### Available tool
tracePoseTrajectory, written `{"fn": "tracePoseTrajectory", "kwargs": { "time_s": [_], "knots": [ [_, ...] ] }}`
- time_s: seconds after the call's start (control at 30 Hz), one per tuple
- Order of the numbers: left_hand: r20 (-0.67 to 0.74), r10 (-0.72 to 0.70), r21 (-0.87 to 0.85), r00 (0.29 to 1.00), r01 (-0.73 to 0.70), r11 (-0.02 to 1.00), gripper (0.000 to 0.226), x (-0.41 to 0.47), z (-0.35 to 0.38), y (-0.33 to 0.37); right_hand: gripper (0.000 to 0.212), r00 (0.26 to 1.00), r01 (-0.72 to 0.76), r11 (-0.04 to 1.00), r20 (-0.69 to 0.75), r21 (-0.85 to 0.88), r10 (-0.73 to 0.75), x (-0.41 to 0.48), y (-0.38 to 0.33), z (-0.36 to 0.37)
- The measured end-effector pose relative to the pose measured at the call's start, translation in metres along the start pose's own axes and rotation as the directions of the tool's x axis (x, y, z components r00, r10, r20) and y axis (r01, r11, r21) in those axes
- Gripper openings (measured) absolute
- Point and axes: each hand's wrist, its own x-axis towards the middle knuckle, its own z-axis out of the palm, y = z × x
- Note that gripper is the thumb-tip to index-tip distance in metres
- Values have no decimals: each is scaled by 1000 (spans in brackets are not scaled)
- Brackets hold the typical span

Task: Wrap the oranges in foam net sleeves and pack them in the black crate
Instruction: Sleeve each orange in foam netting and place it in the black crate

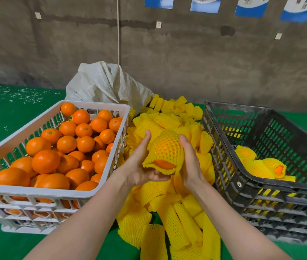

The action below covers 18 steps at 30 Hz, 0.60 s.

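Both hands [143, 166] [190, 162] grip netted orange [165, 149] above sleeve pile [177, 218].

Green-covered bench [8, 113], pale shreds [27, 96] scattered far left. White slatted crate [36, 193] near left. White woven sack [104, 85] slumped against grey wall [205, 62]; thin rope [118, 30] hangs above it. Small paper tags [158, 24] stuck on wall. Blue-and-white posters [205, 4] along wall top.

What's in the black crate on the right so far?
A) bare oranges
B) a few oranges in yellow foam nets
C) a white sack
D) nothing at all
B: a few net-wrapped oranges lie on the bottom of the black crate, and none of them is bare.
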Motion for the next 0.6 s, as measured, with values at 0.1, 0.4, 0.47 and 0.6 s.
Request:
{"fn": "tracePoseTrajectory", "kwargs": {
  "time_s": [0.1,0.4,0.47,0.6],
  "knots": [
    [98,14,6,995,-14,1000,82,1,1,-1,22,992,120,984,42,-134,-115,2,-2,-8],
    [134,145,89,980,-158,983,45,9,-2,-10,34,955,215,898,-108,-385,-275,5,-5,-10],
    [122,151,143,981,-168,975,50,8,-1,-11,34,943,200,886,-163,-419,-289,8,-3,-11],
    [148,174,202,974,-202,958,46,5,1,-11,37,915,191,854,-227,-485,-334,11,-5,-11]
  ]
}}
